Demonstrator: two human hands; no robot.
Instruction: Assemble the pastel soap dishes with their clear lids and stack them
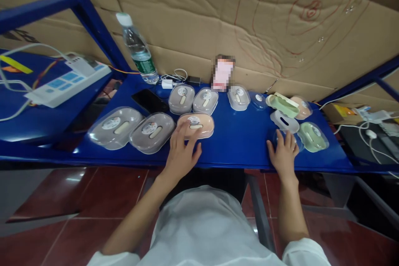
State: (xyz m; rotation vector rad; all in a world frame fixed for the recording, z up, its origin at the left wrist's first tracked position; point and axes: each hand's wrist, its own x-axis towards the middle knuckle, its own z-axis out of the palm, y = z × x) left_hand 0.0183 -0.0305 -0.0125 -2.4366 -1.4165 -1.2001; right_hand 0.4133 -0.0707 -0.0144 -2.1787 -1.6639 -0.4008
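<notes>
My left hand (181, 149) lies over a peach soap box (204, 121) with a clear lid and a round label. Its fingers are spread and touch the lid's left part. My right hand (284, 153) reaches over a loose clear lid (299, 144) near the front edge, thumb apart from the fingers, which partly hide it. Beside that lid lie a green lidded soap box (313, 137) and a pale slotted insert (284, 121). Behind them are an open green soap box base (285, 106), a peach box (301, 107) and another clear lid (258, 100).
Several grey lidded soap boxes (152, 132) stand left and at the back. A black phone (149, 100), a water bottle (141, 58), a charger (167, 84) and a propped, blurred phone (223, 74) are on the blue table (240, 141). Cardboard (193, 20) walls the back; a power strip (67, 85) lies left.
</notes>
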